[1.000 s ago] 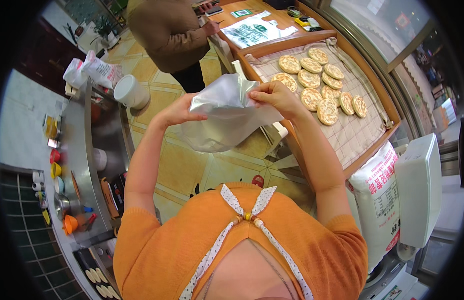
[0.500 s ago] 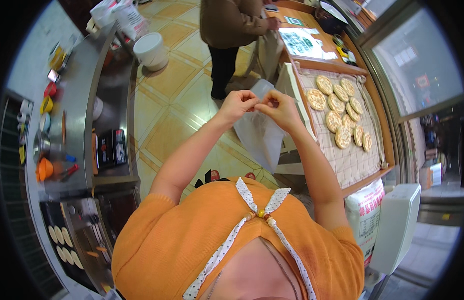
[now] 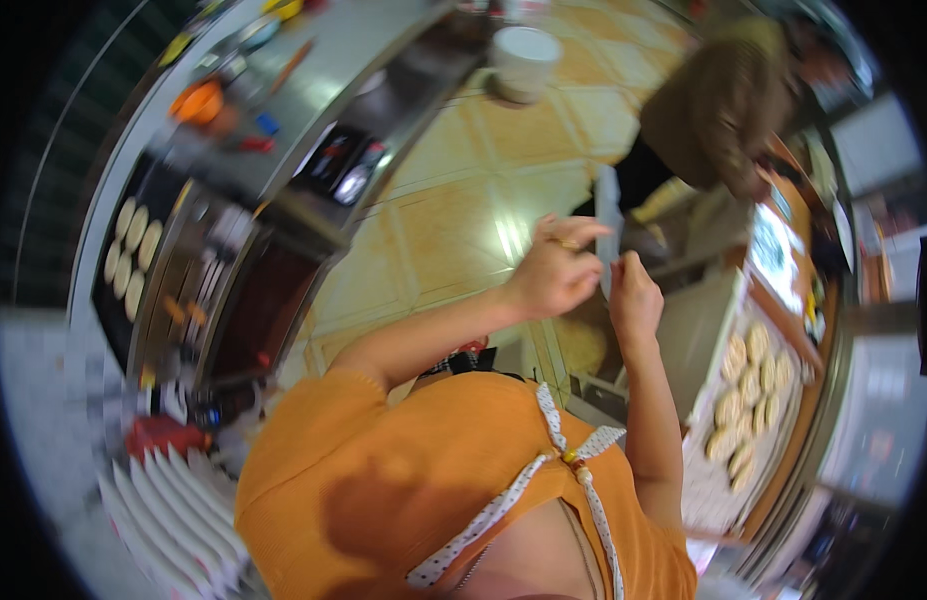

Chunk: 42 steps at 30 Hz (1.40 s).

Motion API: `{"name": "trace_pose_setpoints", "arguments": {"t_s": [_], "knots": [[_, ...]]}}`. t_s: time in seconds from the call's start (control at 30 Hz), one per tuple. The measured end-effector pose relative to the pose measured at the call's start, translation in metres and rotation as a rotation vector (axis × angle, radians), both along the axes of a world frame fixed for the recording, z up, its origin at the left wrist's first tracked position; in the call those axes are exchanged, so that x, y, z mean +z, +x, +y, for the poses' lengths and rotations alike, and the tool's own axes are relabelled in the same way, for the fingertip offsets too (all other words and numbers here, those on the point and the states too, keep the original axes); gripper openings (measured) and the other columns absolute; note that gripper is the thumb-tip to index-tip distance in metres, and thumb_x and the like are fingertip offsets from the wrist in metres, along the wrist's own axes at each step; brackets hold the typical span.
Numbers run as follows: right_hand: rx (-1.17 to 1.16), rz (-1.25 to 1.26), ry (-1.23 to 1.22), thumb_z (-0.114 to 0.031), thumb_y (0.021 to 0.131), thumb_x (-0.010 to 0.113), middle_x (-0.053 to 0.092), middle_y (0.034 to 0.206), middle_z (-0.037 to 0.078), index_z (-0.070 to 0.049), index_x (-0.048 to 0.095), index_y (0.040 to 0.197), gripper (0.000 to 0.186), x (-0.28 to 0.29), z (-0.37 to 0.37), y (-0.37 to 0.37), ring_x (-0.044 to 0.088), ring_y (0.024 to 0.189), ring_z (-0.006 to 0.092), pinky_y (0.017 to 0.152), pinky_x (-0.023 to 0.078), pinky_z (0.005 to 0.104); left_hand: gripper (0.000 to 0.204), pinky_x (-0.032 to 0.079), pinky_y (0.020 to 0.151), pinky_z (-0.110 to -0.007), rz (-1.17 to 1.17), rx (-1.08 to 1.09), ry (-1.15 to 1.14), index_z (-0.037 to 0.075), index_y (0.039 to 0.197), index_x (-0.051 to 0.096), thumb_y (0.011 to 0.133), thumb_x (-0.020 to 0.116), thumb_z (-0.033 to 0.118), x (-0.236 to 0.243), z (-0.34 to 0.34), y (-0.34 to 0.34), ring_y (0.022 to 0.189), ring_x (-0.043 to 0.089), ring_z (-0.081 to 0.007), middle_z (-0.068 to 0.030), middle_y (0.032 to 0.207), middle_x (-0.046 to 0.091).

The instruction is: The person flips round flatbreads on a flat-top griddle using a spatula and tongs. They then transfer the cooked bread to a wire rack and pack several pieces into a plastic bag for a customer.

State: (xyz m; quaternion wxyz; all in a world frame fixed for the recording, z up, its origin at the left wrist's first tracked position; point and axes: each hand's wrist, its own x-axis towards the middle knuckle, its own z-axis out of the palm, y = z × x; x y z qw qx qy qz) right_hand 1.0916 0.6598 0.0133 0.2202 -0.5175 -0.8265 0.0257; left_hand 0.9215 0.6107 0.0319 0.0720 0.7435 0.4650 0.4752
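Pinching: we're gripping a bag (image 3: 608, 210) mid-frame with our right hand (image 3: 635, 298).
Left hand (image 3: 555, 270): half-bent; we can't tell its hold.
Breads (image 3: 750, 387): lying right, none looks bagged.

left of the left hand (image 3: 555, 275), open room spreads above the tiled floor (image 3: 433, 240) as far as the steel surface (image 3: 323, 75), whose edge bars the way. a white bucket (image 3: 524, 62) stands at the floor's far end. pale plastic film (image 3: 607, 205) rises between the hands. beyond the right hand (image 3: 635, 300), a person in brown (image 3: 718, 110) obstructs; rightward, the air over the tray (image 3: 708, 495) is open above low flatbreads (image 3: 750, 382).
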Motion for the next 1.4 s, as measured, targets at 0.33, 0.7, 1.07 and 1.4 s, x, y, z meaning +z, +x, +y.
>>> {"name": "trace_pose_setpoints", "arguments": {"t_s": [0.33,0.7,1.07,1.4], "knots": [[0.383,0.016,0.076,-0.002,0.076,0.054,0.055,0.07,0.009,-0.01,0.048,0.082,0.012,0.0,-0.011,-0.014,0.056,0.054,0.0316,0.046,0.046,0.0387,0.024,0.03,0.092,-0.061,0.581,-0.029,-0.604,0.002,0.07,0.062,0.078,0.054,0.023,-0.05,0.009,-0.019,0.077,0.061,-0.031,-0.014,0.057,0.057],[0.884,-0.044,-0.135,-0.002,0.074,0.053,0.054,0.066,0.011,-0.009,0.053,0.082,0.011,-0.007,-0.002,-0.005,0.059,0.06,0.0315,0.05,0.047,0.0403,0.031,0.05,0.062,-0.041,0.847,0.612,-0.277,0.013,0.107,0.052,0.076,0.053,0.013,-0.063,-0.025,-0.048,0.066,0.063,-0.0301,-0.0217,0.107,0.054],[0.853,-0.689,-0.335,-0.04,0.052,0.081,0.051,0.108,0.016,-0.015,0.022,0.138,0.108,-0.02,0.005,-0.128,0.06,0.085,0.0311,0.069,0.051,0.0385,0.014,0.046,0.068,-0.041,0.663,1.277,-0.39,0.014,0.085,0.059,0.073,0.055,0.009,-0.048,-0.129,-0.212,0.082,0.057,-0.0252,-0.0123,0.097,0.053],[1.227,-0.805,-0.925,-0.023,0.068,0.071,0.05,0.122,0.017,-0.017,0.055,0.115,0.05,-0.227,0.068,-0.334,0.051,0.107,0.0334,0.089,0.044,0.0386,0.02,0.043,0.047,-0.026,-1.291,1.201,-0.473,0.004,0.065,0.055,0.075,0.04,-0.004,-0.205,-0.266,-0.387,0.055,0.054,-0.0118,-0.0044,0.059,0.054]]}}
